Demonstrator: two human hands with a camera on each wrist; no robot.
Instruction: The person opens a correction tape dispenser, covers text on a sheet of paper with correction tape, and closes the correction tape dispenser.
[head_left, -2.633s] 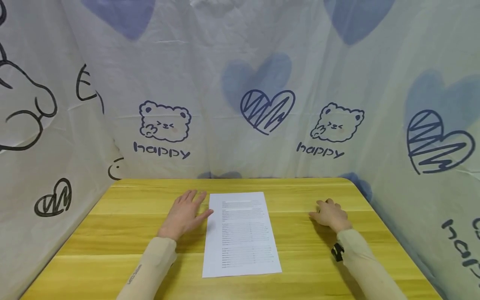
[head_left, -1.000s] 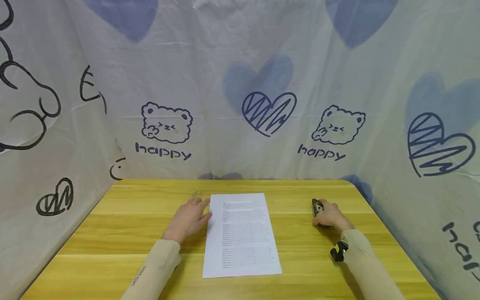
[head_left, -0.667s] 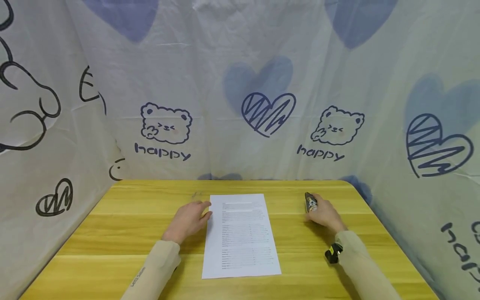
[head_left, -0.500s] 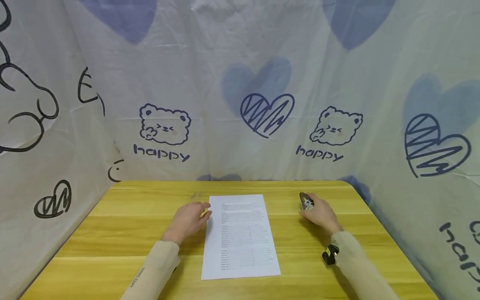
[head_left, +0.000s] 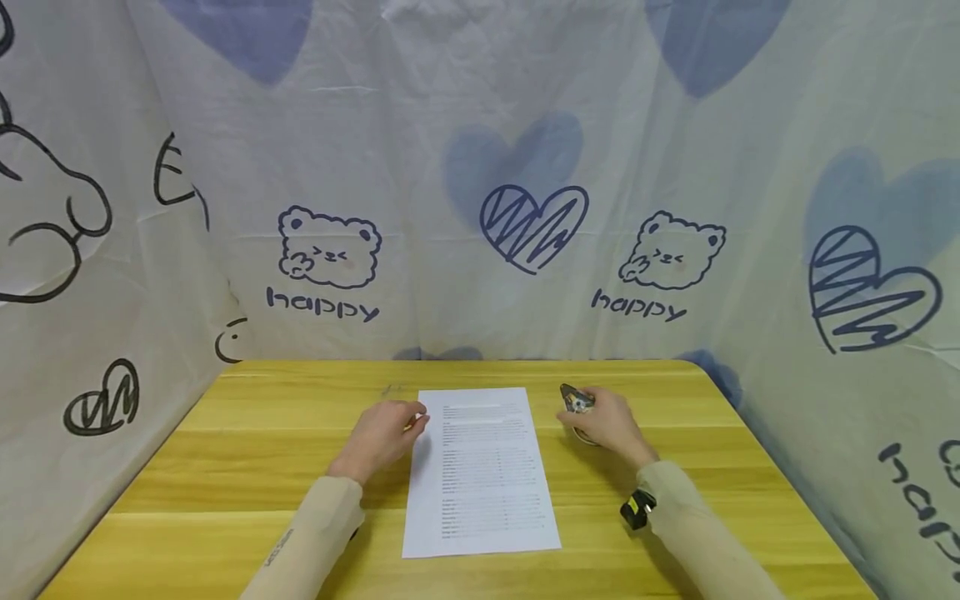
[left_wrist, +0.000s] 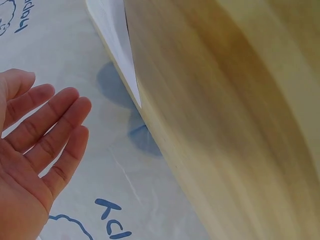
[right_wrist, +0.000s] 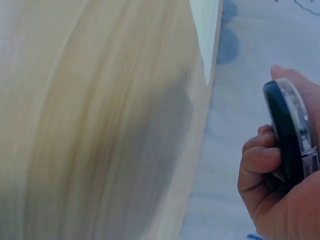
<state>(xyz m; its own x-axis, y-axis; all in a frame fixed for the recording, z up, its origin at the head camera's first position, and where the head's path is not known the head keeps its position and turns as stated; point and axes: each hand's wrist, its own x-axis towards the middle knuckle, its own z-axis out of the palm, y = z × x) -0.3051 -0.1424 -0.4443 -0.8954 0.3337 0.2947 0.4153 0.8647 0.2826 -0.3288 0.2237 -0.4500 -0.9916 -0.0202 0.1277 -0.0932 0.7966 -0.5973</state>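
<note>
The right hand (head_left: 611, 425) grips a small handheld device (head_left: 577, 402) with a dark casing on one side and a clear one on the other. The fingers curl around the dark side and clamp it in the hand. In the head view, the device is to the right of the upper part of the printed sheet (head_left: 487, 475) and apart from it, with its narrow end directed away from the person. The right wrist view shows the device raised off the worktop (head_left: 225, 467), with a shadow cast on the wood.

The left hand (head_left: 381, 433) holds nothing. Its fingers are extended and slightly bent, and the thumb is apart from them. The fingertips are at the upper left edge of the sheet; contact with the paper cannot be determined.

The sheet lies flat on the worktop between the two hands, long sides running toward the person. It carries rows of small print, not legible. Plain white strips (head_left: 476, 406) cross the upper rows.

Both arms are in beige sleeves (head_left: 303, 533). A black unit (head_left: 637, 508) is fitted at the right wrist. A pale backdrop (head_left: 420, 83) printed with hearts, bears and the word "happy" stands behind the worktop.
</note>
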